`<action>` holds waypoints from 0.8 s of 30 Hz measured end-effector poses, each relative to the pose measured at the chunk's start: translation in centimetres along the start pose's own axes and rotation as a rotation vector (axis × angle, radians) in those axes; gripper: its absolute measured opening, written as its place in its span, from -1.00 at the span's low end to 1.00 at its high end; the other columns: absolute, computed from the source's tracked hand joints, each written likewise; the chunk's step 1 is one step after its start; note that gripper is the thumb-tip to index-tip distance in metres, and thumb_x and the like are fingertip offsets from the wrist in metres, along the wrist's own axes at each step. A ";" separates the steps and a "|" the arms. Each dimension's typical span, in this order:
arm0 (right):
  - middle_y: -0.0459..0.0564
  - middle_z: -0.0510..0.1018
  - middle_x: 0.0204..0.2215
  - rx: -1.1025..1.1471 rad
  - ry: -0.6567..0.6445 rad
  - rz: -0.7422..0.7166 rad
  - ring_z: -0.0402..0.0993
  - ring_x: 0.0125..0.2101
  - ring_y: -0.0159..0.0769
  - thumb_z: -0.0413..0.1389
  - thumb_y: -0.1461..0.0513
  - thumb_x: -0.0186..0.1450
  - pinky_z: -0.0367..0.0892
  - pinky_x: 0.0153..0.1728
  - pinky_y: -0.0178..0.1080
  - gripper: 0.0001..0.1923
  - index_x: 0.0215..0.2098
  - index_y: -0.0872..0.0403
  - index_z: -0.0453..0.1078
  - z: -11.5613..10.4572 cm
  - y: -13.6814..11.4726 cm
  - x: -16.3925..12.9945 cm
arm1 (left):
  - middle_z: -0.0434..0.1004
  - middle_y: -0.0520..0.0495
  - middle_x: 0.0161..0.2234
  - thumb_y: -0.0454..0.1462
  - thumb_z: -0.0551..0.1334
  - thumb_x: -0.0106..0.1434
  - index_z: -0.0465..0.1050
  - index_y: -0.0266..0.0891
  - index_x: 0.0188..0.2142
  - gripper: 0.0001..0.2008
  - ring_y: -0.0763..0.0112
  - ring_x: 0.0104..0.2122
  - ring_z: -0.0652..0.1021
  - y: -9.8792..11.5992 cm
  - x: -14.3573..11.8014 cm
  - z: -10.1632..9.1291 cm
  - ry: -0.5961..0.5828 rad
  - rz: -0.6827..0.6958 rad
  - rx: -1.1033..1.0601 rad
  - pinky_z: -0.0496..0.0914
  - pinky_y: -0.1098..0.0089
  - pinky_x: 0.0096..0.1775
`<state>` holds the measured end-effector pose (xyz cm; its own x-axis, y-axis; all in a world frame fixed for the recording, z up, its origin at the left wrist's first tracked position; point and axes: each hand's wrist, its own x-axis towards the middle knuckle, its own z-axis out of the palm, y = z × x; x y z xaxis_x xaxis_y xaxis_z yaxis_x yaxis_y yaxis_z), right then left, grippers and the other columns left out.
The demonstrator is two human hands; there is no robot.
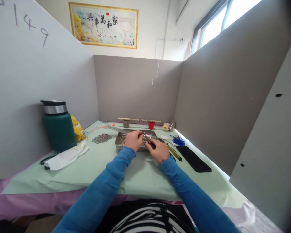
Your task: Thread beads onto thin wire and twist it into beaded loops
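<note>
Both my hands are over a shallow metal tray (118, 146) that holds small beads. In my right hand (160, 151) is a slim hand tool (147, 138) with a metal tip and dark handle, pointing up and left; its exact kind does not show. My left hand (134, 140) is closed in a pinch beside the tool's tip, and whatever lies between its fingers is too small to name. Thin metal wires (115, 128) rest across the tray's back left. Yellow-and-black handles (174, 152) of another tool stick out beside my right wrist.
Left of the tray lies a heap of beaded wire pieces (102, 138). Behind it, a beaded stick (139, 120) spans a grey cup (126, 123) and a red cup (151, 125). A black phone (193, 158) lies right; a green bottle (58, 129) and white tissue (66, 157) stand left.
</note>
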<state>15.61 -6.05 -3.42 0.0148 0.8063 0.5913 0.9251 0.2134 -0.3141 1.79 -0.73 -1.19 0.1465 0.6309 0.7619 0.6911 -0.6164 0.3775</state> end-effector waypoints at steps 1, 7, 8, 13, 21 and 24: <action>-0.02 0.55 -0.29 0.006 0.002 -0.007 0.44 -0.31 -0.27 -0.08 -0.02 0.27 0.17 -0.38 -0.32 -0.62 -0.25 0.02 0.43 0.0 0.0 0.0 | 0.58 -0.05 -0.37 -0.29 0.15 0.15 0.53 -0.23 -0.34 -0.83 0.40 -0.36 0.53 0.1 0.0 0.0 0.006 -0.019 -0.023 0.35 0.42 -0.23; 0.03 0.53 -0.23 -0.061 0.050 0.052 0.44 -0.24 -0.22 -0.06 -0.03 0.26 0.21 -0.31 -0.29 -0.60 -0.13 0.03 0.39 0.0 0.0 -0.1 | 0.59 -0.03 -0.40 -0.25 0.17 0.14 0.54 -0.20 -0.34 -0.82 0.40 -0.37 0.54 0.1 0.2 -0.4 0.012 -0.144 -0.105 0.36 0.42 -0.23; 0.04 0.53 -0.23 -0.071 0.059 0.066 0.44 -0.23 -0.22 -0.06 -0.03 0.26 0.21 -0.31 -0.29 -0.59 -0.12 0.03 0.39 0.0 0.0 -0.1 | 0.59 -0.03 -0.40 -0.25 0.17 0.14 0.54 -0.20 -0.34 -0.82 0.40 -0.37 0.54 0.0 0.2 -0.4 0.010 -0.147 -0.107 0.36 0.42 -0.23; 0.03 0.51 -0.24 -0.079 0.075 0.047 0.44 -0.23 -0.23 -0.06 -0.04 0.25 0.23 -0.29 -0.29 -0.58 -0.10 0.02 0.38 0.0 0.0 -0.2 | 0.59 -0.03 -0.35 -0.27 0.17 0.14 0.55 -0.17 -0.32 -0.82 0.39 -0.32 0.54 -0.1 0.2 -0.4 -0.021 -0.122 -0.102 0.36 0.42 -0.18; 0.01 0.51 -0.26 -0.093 0.058 0.014 0.43 -0.25 -0.24 -0.04 -0.03 0.25 0.21 -0.33 -0.31 -0.60 -0.10 0.00 0.37 0.0 0.1 -0.3 | 0.59 -0.05 -0.34 -0.27 0.15 0.15 0.55 -0.20 -0.32 -0.81 0.38 -0.32 0.53 0.0 0.2 -0.5 -0.061 -0.108 -0.098 0.35 0.42 -0.19; 0.01 0.51 -0.27 -0.092 0.064 0.008 0.43 -0.26 -0.25 -0.05 -0.03 0.25 0.21 -0.33 -0.31 -0.60 -0.10 0.01 0.37 0.1 0.1 -0.3 | 0.59 -0.05 -0.34 -0.27 0.15 0.15 0.55 -0.21 -0.32 -0.81 0.37 -0.32 0.53 0.0 0.2 -0.4 -0.060 -0.103 -0.100 0.35 0.41 -0.19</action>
<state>15.71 -6.23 -3.69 0.0438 0.7704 0.6360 0.9557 0.1531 -0.2513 1.50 -0.81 -0.80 0.1227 0.7186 0.6845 0.6309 -0.5889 0.5051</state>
